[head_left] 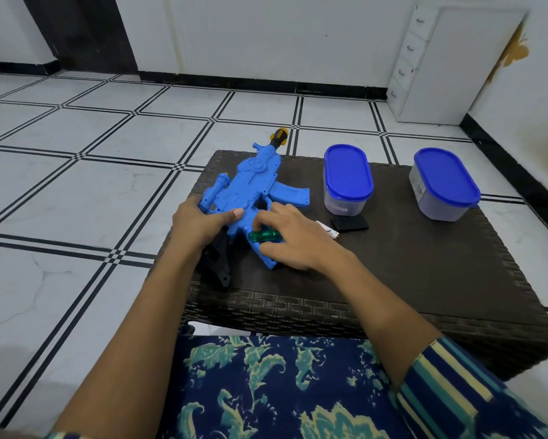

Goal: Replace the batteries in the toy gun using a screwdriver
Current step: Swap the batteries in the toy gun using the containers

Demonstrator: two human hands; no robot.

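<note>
A blue toy gun [250, 185] lies on the dark woven table [424, 280], its yellow-and-black muzzle pointing away past the far edge and its black stock near me. My left hand [199, 226] grips the gun's rear body, thumb laid across the top. My right hand [291, 239] holds a screwdriver with a clear green handle [263, 235] against the gun's grip; its tip is hidden. A battery [328, 231] lies just right of that hand, and a small black cover piece [350, 222] rests beside it.
Two clear containers with blue lids [347, 182] [445, 185] stand at the back right of the table. A white drawer cabinet [437, 68] stands against the far wall. Tiled floor surrounds the table; my patterned clothing fills the near edge.
</note>
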